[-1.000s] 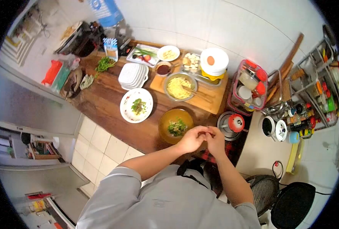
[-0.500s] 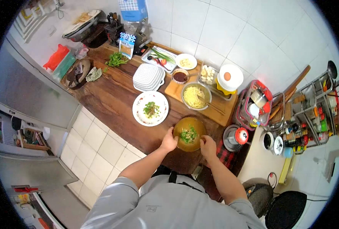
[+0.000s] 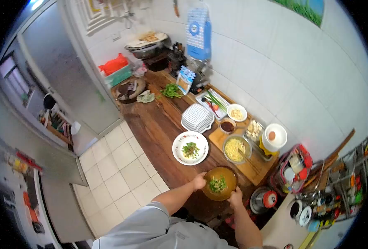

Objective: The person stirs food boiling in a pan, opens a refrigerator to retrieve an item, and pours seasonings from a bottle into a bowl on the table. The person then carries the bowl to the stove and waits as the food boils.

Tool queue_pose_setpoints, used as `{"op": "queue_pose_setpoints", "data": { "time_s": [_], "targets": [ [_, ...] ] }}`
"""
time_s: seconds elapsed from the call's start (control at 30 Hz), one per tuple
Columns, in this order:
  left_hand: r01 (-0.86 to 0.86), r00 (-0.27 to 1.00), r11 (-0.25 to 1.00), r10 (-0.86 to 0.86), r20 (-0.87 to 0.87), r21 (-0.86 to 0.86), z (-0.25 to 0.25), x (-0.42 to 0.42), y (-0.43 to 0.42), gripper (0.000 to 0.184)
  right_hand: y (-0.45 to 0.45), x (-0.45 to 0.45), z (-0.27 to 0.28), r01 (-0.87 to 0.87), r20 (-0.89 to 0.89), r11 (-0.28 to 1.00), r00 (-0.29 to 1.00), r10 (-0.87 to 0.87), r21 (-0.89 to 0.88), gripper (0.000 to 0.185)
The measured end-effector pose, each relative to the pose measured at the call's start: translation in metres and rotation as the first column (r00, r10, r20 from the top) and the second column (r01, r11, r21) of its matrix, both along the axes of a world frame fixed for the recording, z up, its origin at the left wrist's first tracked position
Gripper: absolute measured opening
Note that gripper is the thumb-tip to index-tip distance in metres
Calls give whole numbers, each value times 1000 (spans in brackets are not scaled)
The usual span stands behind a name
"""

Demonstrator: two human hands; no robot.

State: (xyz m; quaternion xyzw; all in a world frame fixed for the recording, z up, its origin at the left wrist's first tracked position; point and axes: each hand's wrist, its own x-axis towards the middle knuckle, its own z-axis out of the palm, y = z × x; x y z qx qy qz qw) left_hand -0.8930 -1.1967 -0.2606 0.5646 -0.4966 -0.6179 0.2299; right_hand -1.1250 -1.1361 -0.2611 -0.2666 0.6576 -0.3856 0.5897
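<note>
An amber bowl (image 3: 230, 177) with chopped green herbs (image 3: 218, 184) in it is held at both sides by my hands, near the counter's front edge. My left hand (image 3: 199, 181) grips its left rim, while my right hand (image 3: 235, 197) has the right rim, fingers closed on it. Just behind and left is a white patterned dish (image 3: 177, 150) holding chopped greens and some brownish seasoning. Behind the amber bowl to the right, a glass bowl of yellow noodles (image 3: 235, 149) with chopsticks (image 3: 249, 160) stands on a wooden board (image 3: 256, 176).
Behind are a white basket (image 3: 197, 118), a sauce bowl (image 3: 228, 125), a vegetable tray (image 3: 200, 98) and stacked white bowls with an egg (image 3: 272, 136). To the right stand a red-topped metal container (image 3: 263, 200) and a pink basket (image 3: 281, 182).
My view has turned, so the counter and its things appear lower and farther right. Both hands keep hold of the amber bowl.
</note>
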Motion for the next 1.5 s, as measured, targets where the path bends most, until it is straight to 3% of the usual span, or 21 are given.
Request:
{"op": "queue_pose_setpoints", "data": {
  "time_s": [0.03,0.07,0.17,0.2,0.3,0.4,0.5,0.53,0.63,0.7,0.73,0.9,1.0,1.03,1.07,1.1,1.23,1.27,1.33,1.43,1.5],
  "targets": [
    [-4,1000,1000,3,-25,-25,-4,0,2,49,4,-5,-4,-58,6,998,998,58,-22,43],
    [-78,990,993,87,-114,86,-11,-1,8,49,4,-8,-4,-116,12,992,993,117,-38,43],
    [-188,952,974,213,-221,130,5,11,29,50,5,8,24,-92,-8,994,996,92,-64,43],
    [-126,989,990,130,-75,65,42,18,39,55,8,16,57,-167,62,983,983,172,-80,43],
    [-253,938,959,275,-211,124,63,45,68,58,7,31,58,-291,-30,954,957,289,-77,43],
    [-381,909,922,387,-153,69,85,74,104,57,11,64,70,-395,48,910,914,403,-127,46],
    [-497,836,862,507,-209,103,85,112,142,59,20,110,84,-496,-37,840,865,501,-220,44],
    [-539,806,839,540,-243,75,83,124,156,59,18,118,51,-530,-28,814,841,540,-238,44],
    [-648,739,759,648,-185,69,99,167,196,57,32,176,103,-678,-101,706,732,674,-205,45],
    [-726,670,685,724,-161,61,99,197,227,55,37,215,79,-681,-57,672,714,698,-291,45],
    [-797,563,597,791,-240,97,104,209,243,53,40,234,70,-700,-53,637,686,726,-323,46],
    [-890,437,455,873,-215,38,101,287,318,50,67,348,67,-806,-127,460,536,835,-371,41],
    [-943,328,309,924,-196,-122,116,322,370,48,101,418,81,-875,-153,389,443,883,-289,35],
    [-951,302,309,939,-163,15,181,373,392,49,122,469,138,-902,-121,396,418,900,-172,34],
    [-958,270,281,950,-155,54,182,382,405,50,137,488,151,-914,-56,382,392,918,-138,34],
    [-961,238,254,960,-149,104,187,399,419,51,135,513,134,-940,-51,276,291,955,-198,36],
    [-999,46,45,994,-97,-7,155,465,470,50,173,630,153,-978,-6,50,52,999,-201,36],
    [-999,-30,-25,993,-118,40,187,469,490,49,192,645,177,-984,23,25,21,1000,-176,37],
    [-981,-193,-186,960,-201,52,190,475,516,47,214,684,169,-971,-18,-126,-125,992,-204,39],
    [-918,-354,-388,893,-279,-77,135,510,545,47,236,760,131,-916,-71,-317,-310,948,-247,39],
    [-894,-442,-448,881,-171,6,164,528,573,46,268,804,139,-895,-34,-403,-405,914,-192,38]
  ]
}}
